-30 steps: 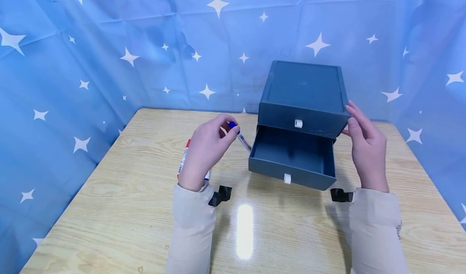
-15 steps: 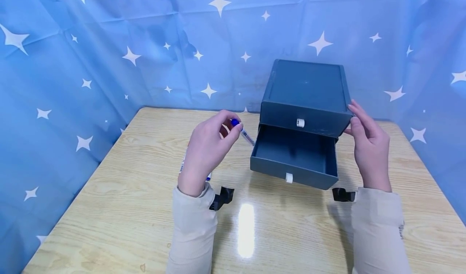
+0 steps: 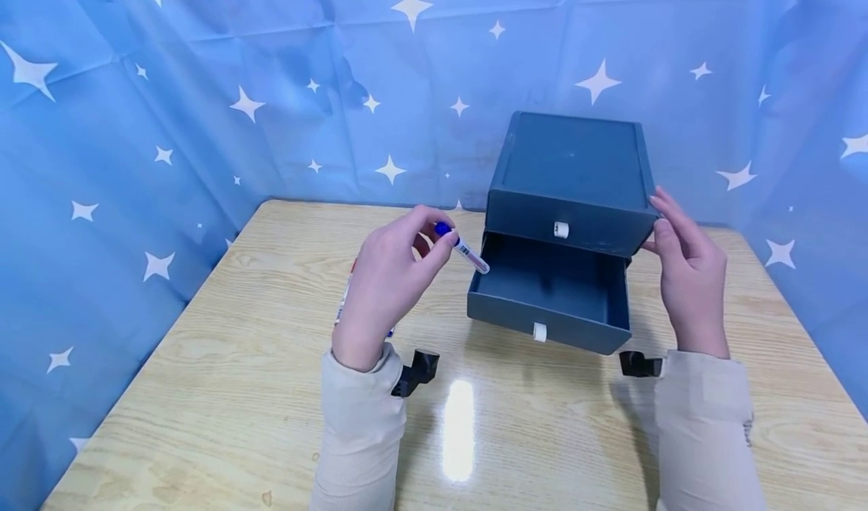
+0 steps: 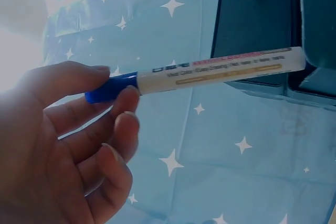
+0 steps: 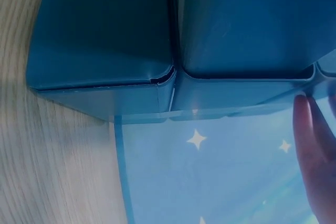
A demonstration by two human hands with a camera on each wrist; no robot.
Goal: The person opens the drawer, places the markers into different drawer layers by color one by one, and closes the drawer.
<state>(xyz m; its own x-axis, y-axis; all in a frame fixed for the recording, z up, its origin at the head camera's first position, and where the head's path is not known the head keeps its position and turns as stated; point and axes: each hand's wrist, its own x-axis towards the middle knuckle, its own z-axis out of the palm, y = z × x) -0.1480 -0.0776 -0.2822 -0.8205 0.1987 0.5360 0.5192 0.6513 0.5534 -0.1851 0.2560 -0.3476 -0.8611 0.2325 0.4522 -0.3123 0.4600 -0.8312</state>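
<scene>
My left hand (image 3: 400, 273) pinches a whiteboard marker (image 3: 473, 258) by its blue cap between thumb and fingers. The white barrel (image 4: 220, 72) points right, its far end overlapping the left wall of the pulled-out lower drawer (image 3: 502, 309) in the head view. That drawer belongs to a dark blue two-drawer unit (image 3: 576, 157); the upper drawer (image 3: 522, 213) is closed. With fingers extended, my right hand (image 3: 693, 285) touches the unit's right side near the top front corner. In the right wrist view, one fingertip (image 5: 302, 109) meets the side wall.
Behind my left wrist lie a red-ended marker (image 3: 344, 300) and a blue end of another pen (image 3: 390, 333), both mostly hidden. The wooden table (image 3: 224, 390) ends at a blue star-print curtain (image 3: 325, 119). Each drawer front has a white pull tab (image 3: 539, 332).
The marker in my left hand has swung up and to the right, so its far end has moved from beside the lower drawer to over its left edge. My right hand stays at the unit.
</scene>
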